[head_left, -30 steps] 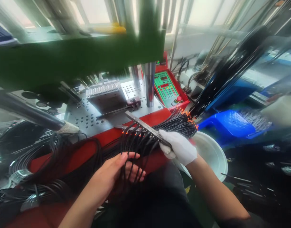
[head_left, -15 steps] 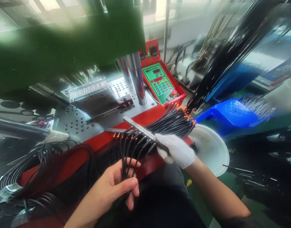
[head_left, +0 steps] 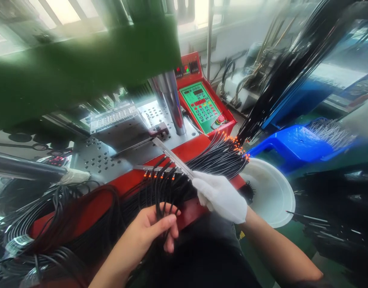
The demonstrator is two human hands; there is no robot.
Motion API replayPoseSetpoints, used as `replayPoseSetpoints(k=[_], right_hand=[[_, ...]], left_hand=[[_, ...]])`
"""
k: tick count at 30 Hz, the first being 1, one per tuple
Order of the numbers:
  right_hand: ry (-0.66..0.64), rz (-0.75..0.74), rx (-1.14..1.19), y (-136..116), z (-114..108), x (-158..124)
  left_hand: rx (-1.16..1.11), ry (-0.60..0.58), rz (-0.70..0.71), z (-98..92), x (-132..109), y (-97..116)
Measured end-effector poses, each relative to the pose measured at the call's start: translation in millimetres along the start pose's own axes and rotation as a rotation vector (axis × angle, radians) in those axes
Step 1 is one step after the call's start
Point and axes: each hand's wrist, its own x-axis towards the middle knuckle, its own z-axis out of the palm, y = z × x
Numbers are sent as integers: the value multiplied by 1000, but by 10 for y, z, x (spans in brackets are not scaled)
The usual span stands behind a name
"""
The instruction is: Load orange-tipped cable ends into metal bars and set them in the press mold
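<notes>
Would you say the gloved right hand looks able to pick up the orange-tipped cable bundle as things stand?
Probably not just yet: the orange-tipped cable bundle seems close and uncovered, but the right hand is holding the metal bar.

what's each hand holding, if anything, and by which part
The gloved right hand grips the metal bar at its right-hand end; the bare left hand loosely holds several black cables partway along their length.

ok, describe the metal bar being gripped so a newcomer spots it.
Find the red control box; below it fan orange-tipped black cables. Left of them, a slanting metal bar runs up from the white-gloved right hand. Unlike the flatter strip beside it, it's gripped.
</notes>
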Motion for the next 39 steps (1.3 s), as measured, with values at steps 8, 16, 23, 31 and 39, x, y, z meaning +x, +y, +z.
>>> replayPoseSetpoints(k=[8,16,23,31,39], right_hand=[[110,-591,-431,66,127,-139],[157,-643,-506,139,280,-235],[150,-714,-542,183,300,-257],[167,-738,-598,194,312,-262],[196,-755,-592,209,327,-257]], left_hand=[[-16,173,159,-5,153,-35],[-47,274,302,-24,200,-52],[-81,281,306,43,165,44],[-120,245,300,57,167,36],[-101,228,317,77,125,81]])
